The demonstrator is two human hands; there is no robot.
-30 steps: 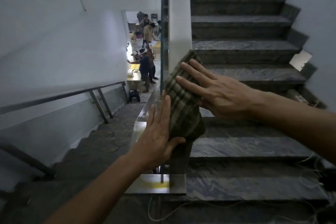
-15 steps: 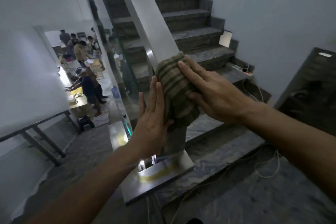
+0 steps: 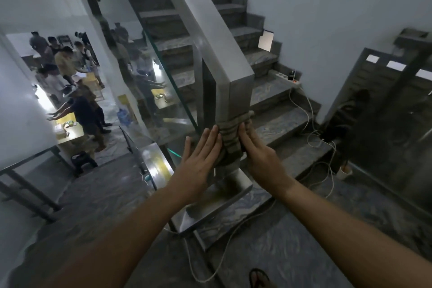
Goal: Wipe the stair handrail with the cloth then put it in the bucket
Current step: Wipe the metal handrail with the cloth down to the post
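A striped olive-green cloth [image 3: 231,134] is wrapped around the square steel end post [image 3: 238,93] of the stair handrail [image 3: 210,21], low on the post. My left hand [image 3: 198,166] presses flat against the cloth's left side, fingers straight. My right hand [image 3: 259,154] presses the cloth from the right side. Both palms clamp the cloth to the post. No bucket is in view.
A glass balustrade panel [image 3: 149,72] runs up beside the marble stairs [image 3: 268,91]. White cables [image 3: 311,138] and a power strip [image 3: 284,77] lie on the lower steps. The post's steel base plate [image 3: 210,208] is bolted to the landing. Several people [image 3: 79,105] stand in the room below.
Both hands slid the cloth down the post from the top corner to its lower part. The view pulled back and tilted, showing more of the landing.
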